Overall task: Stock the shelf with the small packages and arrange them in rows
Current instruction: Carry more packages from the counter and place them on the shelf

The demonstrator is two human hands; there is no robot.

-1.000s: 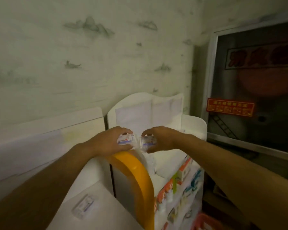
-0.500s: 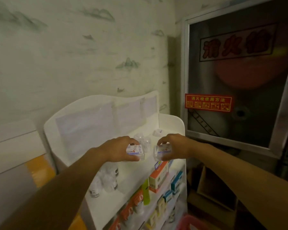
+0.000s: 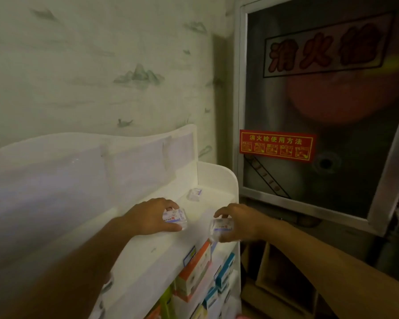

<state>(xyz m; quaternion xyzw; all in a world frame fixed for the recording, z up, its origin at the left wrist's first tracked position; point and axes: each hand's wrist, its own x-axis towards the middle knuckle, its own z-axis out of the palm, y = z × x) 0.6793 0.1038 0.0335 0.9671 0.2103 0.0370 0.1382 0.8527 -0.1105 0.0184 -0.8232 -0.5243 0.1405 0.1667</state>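
Nearest us, our two forearms reach over the white shelf unit (image 3: pixel 148 254), whose lower tiers carry boxed goods, among them an orange-and-white box (image 3: pixel 195 272) and teal-and-white boxes (image 3: pixel 225 268); their print is too blurred to read. Our left hand (image 3: pixel 148 216) curls its fingers round a small clear-wrapped package (image 3: pixel 174 217) with a white, blue and red label, low on the top shelf. Our right hand (image 3: pixel 237 221) grips a second small package (image 3: pixel 221 226) at the shelf's front edge. Farther back on the top shelf lies a third small package (image 3: pixel 195 194), apart from both hands. Beyond, a glass-fronted cabinet (image 3: pixel 320 100) bears large red characters 消火栓, and its red sticker (image 3: pixel 277 145) reads 消火栓使用方法.
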